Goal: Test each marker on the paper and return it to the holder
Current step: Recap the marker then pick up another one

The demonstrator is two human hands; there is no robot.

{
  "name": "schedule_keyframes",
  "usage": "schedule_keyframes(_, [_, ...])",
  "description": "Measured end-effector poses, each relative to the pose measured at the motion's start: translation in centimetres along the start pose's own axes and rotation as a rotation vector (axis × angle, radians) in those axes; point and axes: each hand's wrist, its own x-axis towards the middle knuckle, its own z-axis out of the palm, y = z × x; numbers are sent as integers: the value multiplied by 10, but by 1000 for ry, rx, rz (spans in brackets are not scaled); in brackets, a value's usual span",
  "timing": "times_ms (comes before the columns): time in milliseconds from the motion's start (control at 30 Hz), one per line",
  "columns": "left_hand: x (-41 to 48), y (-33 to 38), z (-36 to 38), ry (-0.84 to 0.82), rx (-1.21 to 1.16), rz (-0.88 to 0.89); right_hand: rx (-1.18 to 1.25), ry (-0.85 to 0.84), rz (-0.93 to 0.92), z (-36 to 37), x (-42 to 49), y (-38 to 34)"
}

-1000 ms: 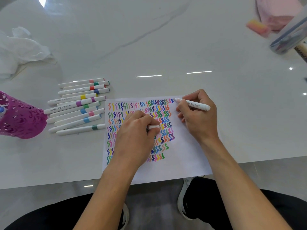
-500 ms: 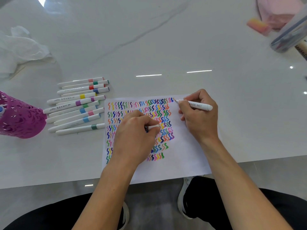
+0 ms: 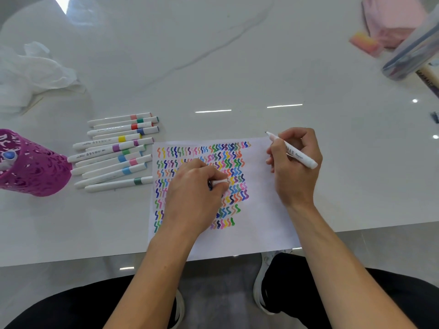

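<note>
Evidently the testing stroke is over and capping comes next. Over the middle of the paper [image 3: 261, 210], the left grip [image 3: 192, 193] rests on the coloured squiggles [image 3: 234, 172] with its fingers curled, pinching a white cap [image 3: 219, 182] between thumb and fingertip. At the paper's far right corner the right grip [image 3: 294, 167] pinches the marker [image 3: 293, 151] like a pen. Its bare tip points just past that corner and looks lifted clear of the sheet, though a light touch cannot be ruled out.

By my reading, the next move calls for bringing cap and tip together in line, pressing the cap home, then carrying the marker left of the paper to the holder [image 3: 35, 172].

Well left of the paper and farther back lies a crumpled white wrapper [image 3: 35, 70]. The purple holder stands well left of the paper and already has one blue-capped marker [image 3: 8, 156] in it. Between holder and paper lies a row of capped markers [image 3: 114, 150], their banded ends touching or just short of the paper's left edge; a hand heading for the holder has to pass over them without scattering them. Far right of the paper, at the back of the bench [image 3: 237, 67], sit a pink-and-orange block [image 3: 364, 42], a pink cloth [image 3: 392, 17] and a clear case [image 3: 413, 55], all well out of the way.
</note>
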Motion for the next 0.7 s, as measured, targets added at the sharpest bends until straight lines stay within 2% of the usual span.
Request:
schedule_keyframes(100, [-2, 1, 0, 2, -51, -32, -55, -2, -80, -2, -1, -3])
schedule_keyframes(267, [-3, 1, -2, 35, -194, -91, -118, -69, -66, -3, -7, -9])
schedule_keyframes(367, [-8, 6, -5, 56, -261, -70, -128, -153, -63, -3, -14, -16])
schedule_keyframes(533, [-11, 13, -7, 74, -420, -28, 15, -283, -5, 3, -30, -34])
schedule_keyframes(700, [-16, 17, -12, 8, -613, -14, 147, -298, 72, 2, -36, -49])
